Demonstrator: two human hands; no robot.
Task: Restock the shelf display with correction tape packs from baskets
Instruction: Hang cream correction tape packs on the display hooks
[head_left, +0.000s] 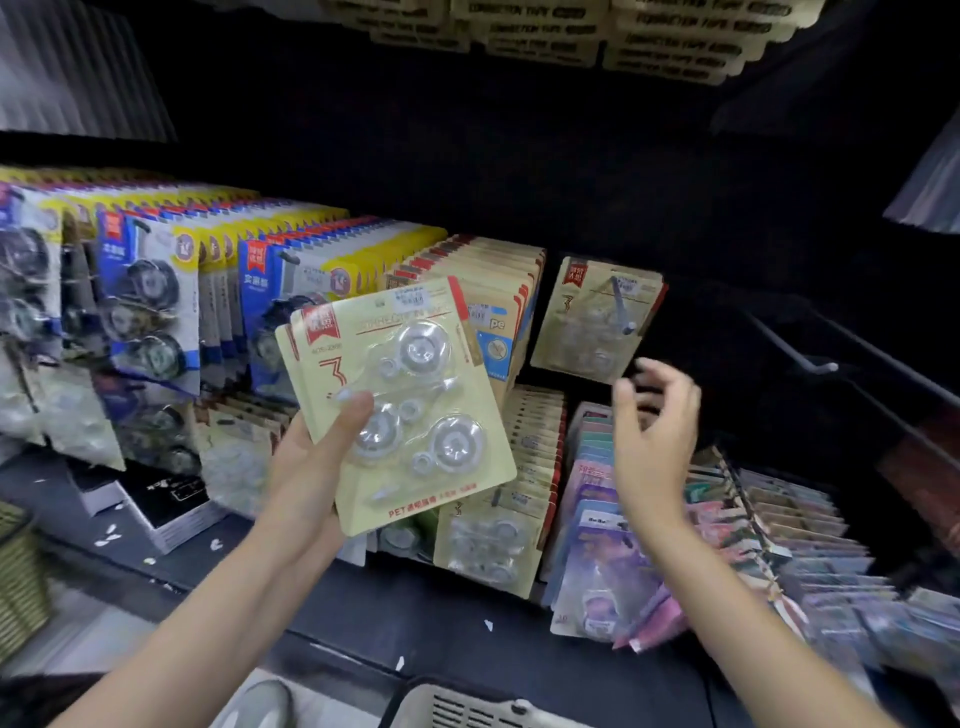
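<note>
My left hand (317, 457) grips a yellow correction tape pack (410, 395) with three clear tape rolls, thumb on its front, held tilted before the shelf. My right hand (657, 431) hovers to its right with loosely curled fingers, holding nothing. Just above and behind that hand, one matching yellow pack (597, 319) hangs on a peg (621, 306). A full row of the same yellow packs (493, 280) hangs behind the held pack, and another row (524, 478) hangs below it.
Blue-and-yellow tape packs (156, 291) fill the pegs at left. Pastel packs (613, 545) hang at lower right. A bare peg (810, 358) juts out at right. A grey basket rim (467, 701) shows at the bottom, a woven basket (21, 571) at far left.
</note>
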